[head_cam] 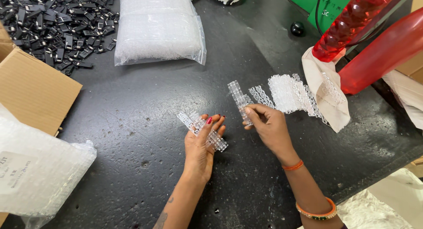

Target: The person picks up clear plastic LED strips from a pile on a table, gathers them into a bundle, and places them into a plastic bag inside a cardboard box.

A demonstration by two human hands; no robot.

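Two bare hands work over our dark tabletop (132, 114). Far left we see a brown cardboard box (31, 90), and below it a clear plastic bag (37, 171) packed with small clear parts. Top left, a heap of small black plastic clips (57, 22) is spread on the table. Next to it lies a second sealed bag of clear parts (158, 28), flat on the table.

Centre: our left hand (200, 147) is palm-up, fingers curled closed around a short stack of clear plastic strips (203, 130), which sticks out past the hand on both sides. Just right of it, our right hand (269, 125) pinches one single clear strip (240, 101) between thumb and fingertips, the other fingers loosely bent; that strip points up and to the left, apart from the stack.

Right of the hands, a loose pile of clear strips (286, 94) sits on the table, spilling from a white cloth bag (328, 101). Above that, two red translucent tubes (370, 31) slant across the corner, with a green container (328, 6) behind and a small black ball (297, 28) near it.
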